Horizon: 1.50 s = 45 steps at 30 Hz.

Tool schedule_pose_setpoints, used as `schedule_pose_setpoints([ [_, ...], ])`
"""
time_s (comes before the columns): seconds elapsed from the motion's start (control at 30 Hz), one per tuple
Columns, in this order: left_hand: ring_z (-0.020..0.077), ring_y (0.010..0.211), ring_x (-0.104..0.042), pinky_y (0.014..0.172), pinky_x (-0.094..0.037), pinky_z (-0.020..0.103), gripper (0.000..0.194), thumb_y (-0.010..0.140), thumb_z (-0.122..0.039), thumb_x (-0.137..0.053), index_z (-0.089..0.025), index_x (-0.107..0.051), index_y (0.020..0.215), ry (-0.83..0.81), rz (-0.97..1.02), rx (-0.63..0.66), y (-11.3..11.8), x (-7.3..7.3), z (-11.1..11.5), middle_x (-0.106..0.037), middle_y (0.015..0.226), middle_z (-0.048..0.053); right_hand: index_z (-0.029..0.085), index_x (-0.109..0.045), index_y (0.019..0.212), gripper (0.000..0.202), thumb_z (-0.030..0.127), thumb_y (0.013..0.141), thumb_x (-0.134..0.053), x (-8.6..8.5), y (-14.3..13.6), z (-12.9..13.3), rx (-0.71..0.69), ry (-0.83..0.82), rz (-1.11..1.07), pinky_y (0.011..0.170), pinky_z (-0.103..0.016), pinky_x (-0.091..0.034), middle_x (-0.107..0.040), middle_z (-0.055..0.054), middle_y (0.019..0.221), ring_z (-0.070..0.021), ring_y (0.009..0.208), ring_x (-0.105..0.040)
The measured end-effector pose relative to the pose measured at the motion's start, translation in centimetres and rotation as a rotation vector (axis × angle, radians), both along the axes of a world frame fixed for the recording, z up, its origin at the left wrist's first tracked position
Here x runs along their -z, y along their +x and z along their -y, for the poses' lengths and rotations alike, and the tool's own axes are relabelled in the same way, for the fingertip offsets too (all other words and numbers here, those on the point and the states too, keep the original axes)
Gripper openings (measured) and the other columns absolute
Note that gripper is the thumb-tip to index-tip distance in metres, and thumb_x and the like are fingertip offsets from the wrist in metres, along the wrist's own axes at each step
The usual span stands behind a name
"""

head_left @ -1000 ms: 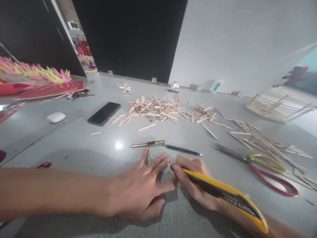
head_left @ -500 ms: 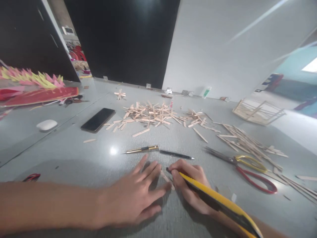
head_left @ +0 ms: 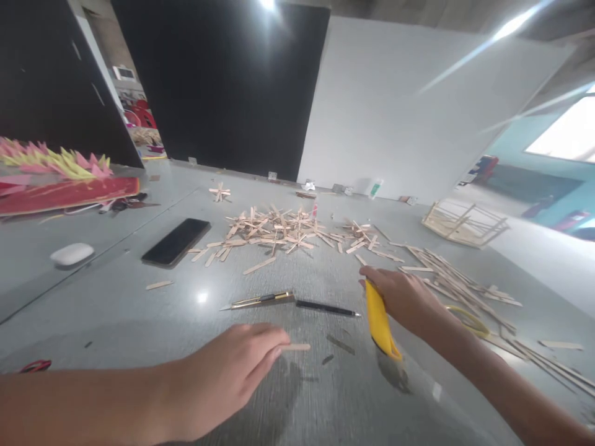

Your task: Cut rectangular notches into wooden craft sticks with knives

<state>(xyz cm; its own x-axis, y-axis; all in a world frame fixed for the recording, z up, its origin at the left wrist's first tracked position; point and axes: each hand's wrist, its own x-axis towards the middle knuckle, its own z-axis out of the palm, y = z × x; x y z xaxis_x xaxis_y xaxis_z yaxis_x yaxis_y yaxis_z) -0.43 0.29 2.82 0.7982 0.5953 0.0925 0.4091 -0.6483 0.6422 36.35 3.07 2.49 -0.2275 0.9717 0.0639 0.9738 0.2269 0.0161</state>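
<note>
A short flat wooden stick point(head_left: 297, 347) pokes out from between the thumb and fingers of my left hand point(head_left: 237, 359), held just above the grey table. My right hand point(head_left: 400, 294) is farther forward, closed on a yellow utility knife point(head_left: 380, 322) whose handle hangs down toward me; its blade end is hidden by the fingers. Those fingertips are at a loose stick point(head_left: 361, 260), but I cannot tell whether they touch it. A black pen point(head_left: 328, 308) and a gold-and-black craft knife point(head_left: 263, 300) lie between my hands and the stick pile.
A heap of cut wooden sticks point(head_left: 274, 229) spreads ahead, with longer strips point(head_left: 455, 275) at right. Scissors, mostly behind my right forearm, show a yellow handle point(head_left: 469, 320). A phone point(head_left: 176, 241), white case point(head_left: 72, 254) and stick frame point(head_left: 465, 224) also stand or lie around.
My left hand has lifted the short stick off the table, its fingers now closed. My right hand has moved forward and right with the yellow utility knife, toward the loose sticks. The view has tilted up.
</note>
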Motion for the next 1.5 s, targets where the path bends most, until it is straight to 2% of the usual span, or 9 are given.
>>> schedule_pose_setpoints([
  [0.27, 0.0126, 0.055, -0.048, 0.059, -0.037, 0.029, 0.028, 0.109, -0.021, -0.046, -0.021, -0.068, 0.093, 0.165, 0.082, 0.065, -0.5, 1.3, -0.1, -0.059, 0.067, -0.004, 0.019, -0.065, 0.128, 0.033, 0.039, 0.103, -0.067, 1.9, 1.9, -1.0, 0.184, -0.019, 0.171, 0.082, -0.041, -0.062, -0.069, -0.008, 0.122, -0.0211, 0.097, -0.070],
  [0.4, 0.0118, 0.057, -0.055, 0.066, -0.044, 0.027, 0.017, 0.108, -0.018, -0.052, -0.024, -0.066, 0.115, 0.259, 0.177, -0.002, -0.8, 1.2, 0.3, -0.067, 0.073, -0.005, 0.018, -0.063, 0.136, 0.039, 0.008, 0.098, -0.061, 2.2, 1.8, -1.1, 0.108, 0.092, 0.152, 0.068, -0.030, -0.057, -0.072, -0.004, 0.101, -0.0170, 0.078, -0.071],
  [0.5, 0.0109, 0.055, -0.050, 0.062, -0.042, 0.026, 0.012, 0.103, -0.014, -0.056, -0.023, -0.063, 0.098, 0.203, 0.175, -0.004, -0.7, 1.0, 0.5, -0.062, 0.069, -0.006, 0.013, -0.062, 0.140, 0.062, -0.008, 0.084, -0.045, 2.0, 1.1, -0.7, 0.030, 0.206, 0.121, 0.057, -0.029, -0.050, -0.072, -0.006, 0.087, -0.0206, 0.070, -0.071],
  [0.77, 0.0131, 0.069, -0.053, 0.063, -0.043, 0.024, 0.010, 0.097, -0.022, -0.059, -0.023, -0.053, 0.089, -0.241, 0.183, -0.147, -0.1, -0.6, 0.3, -0.061, 0.081, -0.004, 0.014, -0.057, 0.136, 0.036, 0.005, 0.104, -0.042, -0.4, -6.1, 2.3, -0.491, 0.286, -0.102, 0.087, -0.035, -0.058, -0.073, -0.013, 0.117, -0.0213, 0.102, -0.070],
  [0.93, 0.0144, 0.066, -0.050, 0.060, -0.040, 0.025, 0.007, 0.097, -0.027, -0.056, -0.024, -0.051, 0.092, -0.439, 0.045, -0.135, 0.1, -0.8, 0.9, -0.055, 0.075, -0.004, 0.014, -0.058, 0.135, 0.040, 0.000, 0.099, -0.051, 1.0, -12.1, 0.3, -0.642, 0.226, -0.103, 0.095, -0.043, -0.056, -0.071, -0.012, 0.121, -0.0259, 0.114, -0.065],
  [1.03, 0.0142, 0.061, -0.045, 0.057, -0.036, 0.026, 0.012, 0.088, -0.021, -0.062, -0.025, -0.054, 0.097, -0.484, -0.038, -0.106, 0.4, -0.7, 1.2, -0.050, 0.071, -0.005, 0.013, -0.065, 0.119, 0.026, 0.003, 0.096, -0.059, 2.1, -14.5, -1.7, -0.677, 0.200, -0.080, 0.085, -0.043, -0.056, -0.071, -0.011, 0.103, -0.0275, 0.098, -0.067],
  [1.2, 0.0132, 0.060, -0.048, 0.056, -0.038, 0.024, 0.006, 0.095, -0.026, -0.059, -0.024, -0.054, 0.093, -0.637, -0.033, -0.110, 0.4, -0.3, 0.9, -0.050, 0.071, -0.005, 0.018, -0.059, 0.099, 0.022, -0.002, 0.094, -0.051, 1.5, -14.6, -1.7, -0.575, 0.190, -0.147, 0.070, -0.034, -0.051, -0.066, -0.008, 0.098, -0.0214, 0.080, -0.064],
  [1.37, 0.0104, 0.055, -0.055, 0.042, -0.042, 0.018, 0.013, 0.107, -0.034, -0.047, -0.025, -0.041, 0.113, -0.904, 0.109, -0.104, 0.3, 0.7, -0.4, -0.062, 0.092, -0.001, 0.024, -0.042, 0.107, 0.008, 0.017, 0.109, -0.041, 0.3, -11.4, 2.0, -0.282, 0.210, -0.341, 0.052, -0.024, -0.044, -0.057, 0.005, 0.076, -0.0132, 0.056, -0.056],
  [1.5, 0.0087, 0.054, -0.060, 0.040, -0.042, 0.015, 0.022, 0.109, -0.038, -0.045, -0.018, -0.051, 0.103, -0.961, 0.152, -0.137, 0.4, 0.6, -1.2, -0.066, 0.095, 0.003, 0.027, -0.038, 0.097, 0.013, 0.026, 0.106, -0.047, 0.3, -9.2, 5.2, -0.118, 0.280, -0.492, 0.049, -0.023, -0.044, -0.052, 0.005, 0.072, -0.0123, 0.052, -0.051],
])
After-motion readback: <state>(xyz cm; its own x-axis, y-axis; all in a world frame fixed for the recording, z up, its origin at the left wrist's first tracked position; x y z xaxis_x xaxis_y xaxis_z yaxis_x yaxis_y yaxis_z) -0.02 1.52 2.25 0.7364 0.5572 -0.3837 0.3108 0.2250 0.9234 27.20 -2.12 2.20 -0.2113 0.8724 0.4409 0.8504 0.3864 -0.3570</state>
